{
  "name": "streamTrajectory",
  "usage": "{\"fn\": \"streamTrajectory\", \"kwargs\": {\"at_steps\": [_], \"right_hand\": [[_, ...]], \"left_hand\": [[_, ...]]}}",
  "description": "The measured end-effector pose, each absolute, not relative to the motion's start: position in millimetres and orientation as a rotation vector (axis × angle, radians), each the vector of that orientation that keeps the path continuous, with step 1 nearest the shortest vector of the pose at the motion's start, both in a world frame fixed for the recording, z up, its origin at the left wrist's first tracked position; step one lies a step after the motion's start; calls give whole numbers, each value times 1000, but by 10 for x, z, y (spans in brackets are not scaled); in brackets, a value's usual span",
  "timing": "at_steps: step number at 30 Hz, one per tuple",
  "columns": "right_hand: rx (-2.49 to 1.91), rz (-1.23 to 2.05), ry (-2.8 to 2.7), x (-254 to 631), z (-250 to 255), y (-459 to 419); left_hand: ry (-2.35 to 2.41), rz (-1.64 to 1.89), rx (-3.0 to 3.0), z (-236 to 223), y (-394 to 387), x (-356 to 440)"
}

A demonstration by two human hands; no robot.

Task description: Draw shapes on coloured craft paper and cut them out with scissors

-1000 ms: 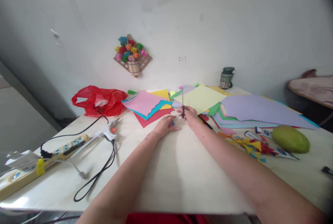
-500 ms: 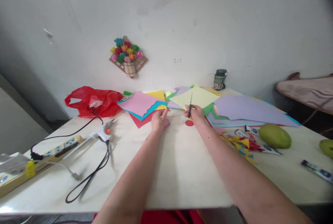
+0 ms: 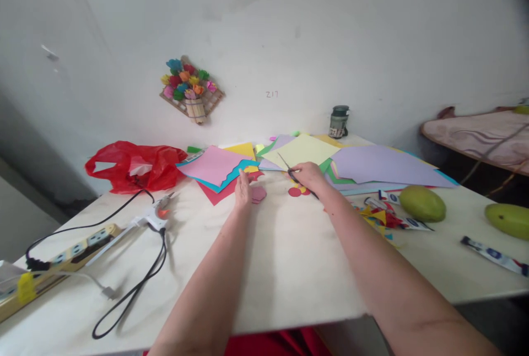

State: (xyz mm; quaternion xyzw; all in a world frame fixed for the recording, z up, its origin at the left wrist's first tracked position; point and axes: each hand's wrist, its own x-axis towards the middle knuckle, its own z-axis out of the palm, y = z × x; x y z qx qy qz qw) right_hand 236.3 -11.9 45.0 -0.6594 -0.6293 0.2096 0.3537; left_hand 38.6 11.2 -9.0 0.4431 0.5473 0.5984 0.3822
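My right hand [image 3: 309, 175] is closed around a pair of scissors [image 3: 284, 162], whose thin blades point away and to the left over the pale yellow sheet. Just below it lie red and yellow paper rounds [image 3: 295, 192] on the table. My left hand [image 3: 243, 190] stands on its edge with the fingers stretched out, holding nothing that I can see. Touching or close to its right side is a small stack of pink paper rounds [image 3: 259, 194]. A red sheet [image 3: 212, 193], a blue sheet and a pink sheet [image 3: 210, 163] lie beyond and left of it.
On the left are a red plastic bag [image 3: 136, 166], a glue gun [image 3: 157, 215] with its cord and a power strip [image 3: 70, 257]. Lilac sheets [image 3: 380, 163], paper scraps [image 3: 378, 217], mangoes [image 3: 422, 203] and glue tubes [image 3: 494, 255] lie right. A dark jar [image 3: 339, 122] stands behind.
The scissors have swung from upright to pointing left. My left hand has shifted off the pink rounds, which now show beside it. The whole view has moved slightly.
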Motion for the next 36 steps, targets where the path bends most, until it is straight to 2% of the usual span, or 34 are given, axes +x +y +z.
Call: {"fn": "streamTrajectory", "kwargs": {"at_steps": [6,13,22,28,33,36], "right_hand": [[-1639,484,-1579,2415,421,-94],[-1755,173,-1935,2193,403,-150],[-1884,111,-2142,1932,346,-256],[-1639,378,-2089,2076,327,-165],[-1733,454,-1457,2440,265,41],[-1697,749,-1076,2610,190,123]], "left_hand": [[1396,1545,1268,-107,108,381],[1559,1539,1490,-36,24,372],[1548,1007,2159,-22,-30,513],[1645,836,2332,-16,-41,543],[1642,876,2295,-32,-35,533],[1607,974,2142,-48,-22,527]]}}
